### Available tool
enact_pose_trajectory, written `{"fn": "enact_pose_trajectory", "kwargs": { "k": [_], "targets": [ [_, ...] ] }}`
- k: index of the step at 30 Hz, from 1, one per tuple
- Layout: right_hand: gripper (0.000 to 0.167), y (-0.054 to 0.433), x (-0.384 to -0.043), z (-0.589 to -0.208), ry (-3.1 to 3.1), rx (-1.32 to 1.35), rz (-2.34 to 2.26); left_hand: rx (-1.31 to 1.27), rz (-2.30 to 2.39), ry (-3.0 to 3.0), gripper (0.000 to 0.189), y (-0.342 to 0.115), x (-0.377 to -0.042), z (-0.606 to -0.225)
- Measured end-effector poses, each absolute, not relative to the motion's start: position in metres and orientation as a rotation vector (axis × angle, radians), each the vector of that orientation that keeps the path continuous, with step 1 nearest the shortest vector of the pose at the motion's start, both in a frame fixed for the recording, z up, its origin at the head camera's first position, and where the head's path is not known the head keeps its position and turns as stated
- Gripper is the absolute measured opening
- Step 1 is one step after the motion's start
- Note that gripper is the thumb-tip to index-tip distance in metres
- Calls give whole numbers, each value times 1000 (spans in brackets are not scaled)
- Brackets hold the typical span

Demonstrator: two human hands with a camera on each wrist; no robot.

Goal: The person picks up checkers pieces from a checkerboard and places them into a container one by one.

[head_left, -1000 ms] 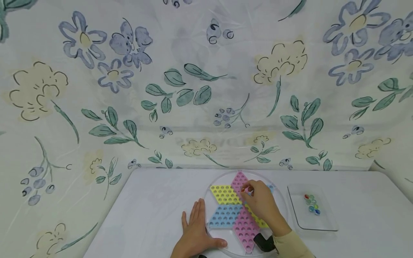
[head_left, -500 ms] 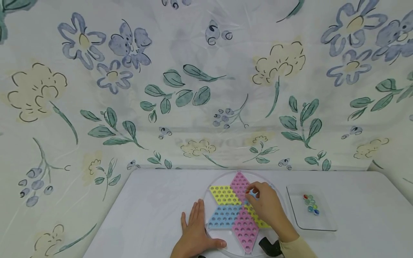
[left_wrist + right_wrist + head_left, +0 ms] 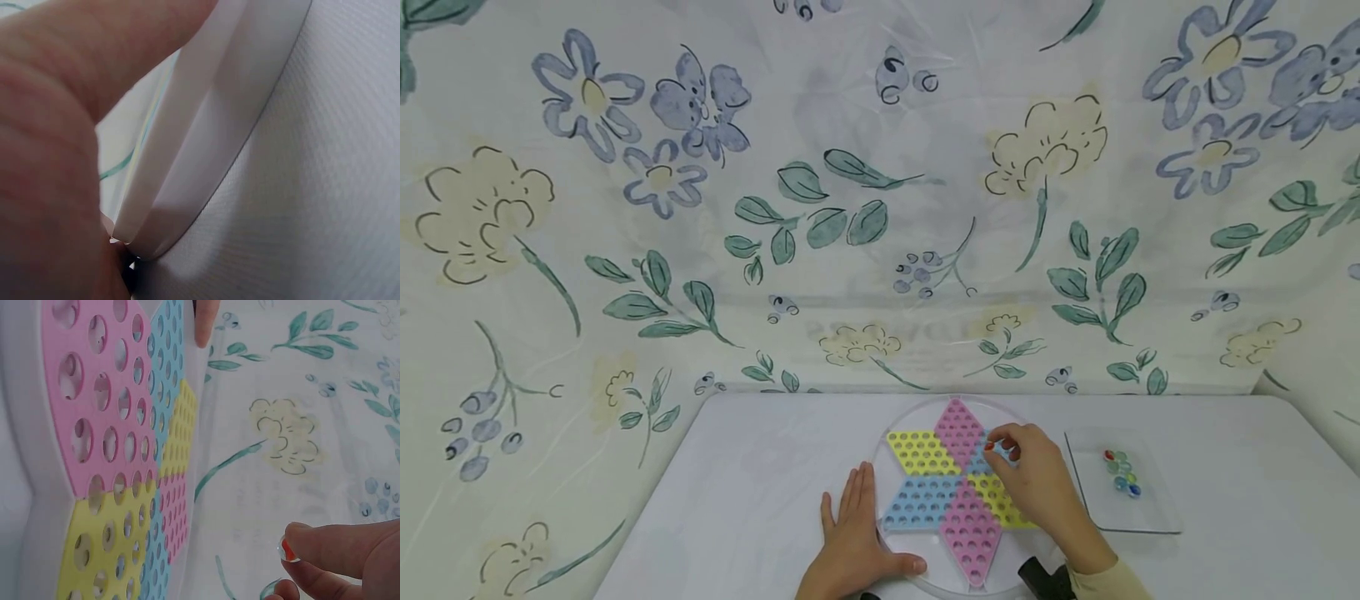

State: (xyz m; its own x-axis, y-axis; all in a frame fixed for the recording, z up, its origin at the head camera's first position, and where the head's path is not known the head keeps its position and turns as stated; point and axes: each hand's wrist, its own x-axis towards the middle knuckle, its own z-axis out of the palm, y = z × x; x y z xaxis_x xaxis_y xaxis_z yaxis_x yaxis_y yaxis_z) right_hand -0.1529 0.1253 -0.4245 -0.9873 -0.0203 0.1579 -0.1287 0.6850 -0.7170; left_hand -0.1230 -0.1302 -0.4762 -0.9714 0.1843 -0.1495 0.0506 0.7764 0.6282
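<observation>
In the head view, a round clear-rimmed Chinese checkers board with a pink, yellow and blue holed star lies on the white table. My right hand is above its upper right blue part. Thumb and fingertip pinch a clear glass marble with a red core, plain in the right wrist view, held off the board. My left hand lies at the board's left side, fingers straight, with the thumb reaching over the lower left rim. The left wrist view has that hand close up against the board's pale side wall.
A shallow clear tray stands right of the board, with several coloured glass marbles grouped in it. A black wrist device sits below my right sleeve. Flower-printed cloth rises behind the table's back edge.
My right hand has moved right across the board, from the upper pink part to the blue part, still pinching the marble. The left hand stays in place.
</observation>
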Motion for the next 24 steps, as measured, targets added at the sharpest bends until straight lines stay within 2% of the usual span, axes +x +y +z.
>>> {"fn": "enact_pose_trajectory", "kwargs": {
  "k": [24],
  "targets": [
    [14,158,-131,-425,-2733,74,1121,182,957,2772,148,-130,-123,-475]
  ]
}}
